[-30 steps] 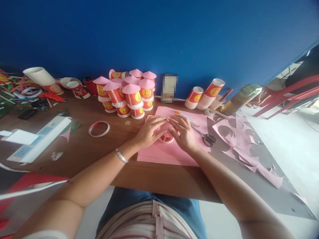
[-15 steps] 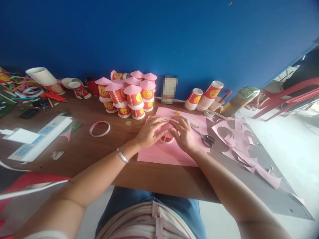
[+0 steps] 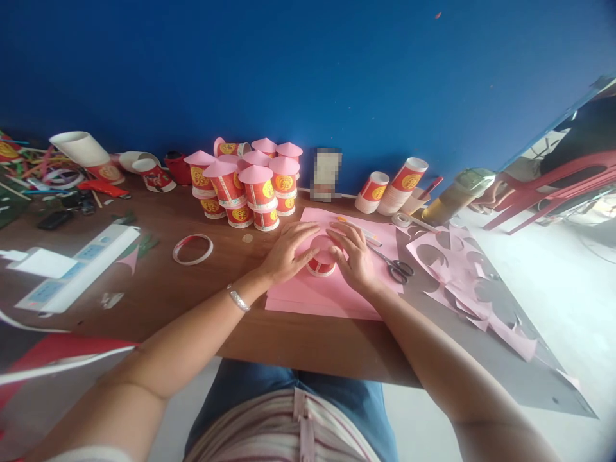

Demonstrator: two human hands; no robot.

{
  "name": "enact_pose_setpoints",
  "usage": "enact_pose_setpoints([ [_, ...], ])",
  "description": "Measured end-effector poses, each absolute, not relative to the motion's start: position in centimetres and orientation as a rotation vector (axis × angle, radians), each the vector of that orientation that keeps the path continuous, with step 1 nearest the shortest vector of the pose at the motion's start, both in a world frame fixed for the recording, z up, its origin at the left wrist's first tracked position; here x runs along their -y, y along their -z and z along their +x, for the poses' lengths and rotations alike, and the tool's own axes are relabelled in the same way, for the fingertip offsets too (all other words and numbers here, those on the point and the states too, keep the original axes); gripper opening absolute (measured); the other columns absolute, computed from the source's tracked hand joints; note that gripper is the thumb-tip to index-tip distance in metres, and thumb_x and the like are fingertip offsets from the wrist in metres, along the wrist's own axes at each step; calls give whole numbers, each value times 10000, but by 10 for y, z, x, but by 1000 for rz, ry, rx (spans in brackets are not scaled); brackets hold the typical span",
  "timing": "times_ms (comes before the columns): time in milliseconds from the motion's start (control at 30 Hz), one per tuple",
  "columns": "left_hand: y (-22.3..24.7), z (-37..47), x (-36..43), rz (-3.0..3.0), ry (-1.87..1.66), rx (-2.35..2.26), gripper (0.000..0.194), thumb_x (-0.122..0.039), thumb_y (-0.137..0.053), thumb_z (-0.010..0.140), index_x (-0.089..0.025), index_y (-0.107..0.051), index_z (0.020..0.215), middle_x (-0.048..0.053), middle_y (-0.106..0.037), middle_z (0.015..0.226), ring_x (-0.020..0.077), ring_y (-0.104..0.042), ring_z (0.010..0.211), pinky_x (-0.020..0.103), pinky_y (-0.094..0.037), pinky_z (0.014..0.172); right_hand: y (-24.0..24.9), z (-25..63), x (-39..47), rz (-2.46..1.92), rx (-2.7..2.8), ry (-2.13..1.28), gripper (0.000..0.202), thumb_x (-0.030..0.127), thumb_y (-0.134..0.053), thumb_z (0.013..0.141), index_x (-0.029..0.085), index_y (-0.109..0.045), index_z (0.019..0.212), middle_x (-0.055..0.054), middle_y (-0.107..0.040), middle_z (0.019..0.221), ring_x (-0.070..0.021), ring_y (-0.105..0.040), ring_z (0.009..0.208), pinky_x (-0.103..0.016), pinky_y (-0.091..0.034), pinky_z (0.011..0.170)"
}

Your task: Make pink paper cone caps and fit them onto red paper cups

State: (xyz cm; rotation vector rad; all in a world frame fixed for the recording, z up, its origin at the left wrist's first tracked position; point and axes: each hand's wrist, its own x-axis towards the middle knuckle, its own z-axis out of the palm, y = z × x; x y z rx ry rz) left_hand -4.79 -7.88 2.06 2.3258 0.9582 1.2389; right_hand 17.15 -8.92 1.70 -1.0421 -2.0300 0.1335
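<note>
A pink paper cone [image 3: 323, 246] sits on top of a red paper cup [image 3: 321, 268] with a white rim at its base, standing on pink paper sheets [image 3: 332, 298]. My left hand [image 3: 290, 252] is at the cone's left side, fingers stretched out and thumb beside its edge. On the right, my right hand [image 3: 353, 255] curves loosely around the other side, its fingers apart and thumb near the cone. Whether the fingertips touch the cone is hard to tell. Scissors [image 3: 399, 269] and pens [image 3: 359, 230] lie to the right of the cup.
Stacked red cups with pink cone tops [image 3: 255, 186] stand at the back left. A tape roll [image 3: 192, 249] and a power strip [image 3: 79, 269] lie left. Cut pink scraps [image 3: 462, 276], plain cups [image 3: 403, 186] and a bottle [image 3: 457, 196] are on the right.
My hands have loosened slightly from the cone, and more of its pink top shows between them. The cup stays in place.
</note>
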Motion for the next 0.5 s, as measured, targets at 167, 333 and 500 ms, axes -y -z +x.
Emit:
enact_pose_setpoints([
  [167,-7,-56,70,1875,-1241,-946,545,-562,-520,1015,-219,-548,1437,154,-596,1483,278,-538,1425,503,-425,1206,-13,180,79,-1118,1825,-304,552,629,-367,1053,241,-647,1329,-126,-695,1328,-299,-607,1281,-546,-487,1104],
  [333,3,-54,68,1825,-1037,-872,815,-607,-794,793,-222,-522,1458,189,-583,1486,344,-527,1428,554,-446,1181,-7,186,73,-1128,1630,-537,572,641,-363,1052,207,-631,1310,-117,-754,1193,-257,-700,1130,-476,-570,989],
  [500,-16,-40,81,2050,-903,-814,654,-487,-872,736,-205,-657,1286,151,-700,1291,337,-684,1147,472,-588,965,-6,189,76,-1159,1618,-582,532,635,-401,1040,205,-682,1181,-107,-764,1138,-228,-707,1021,-415,-592,882],
])
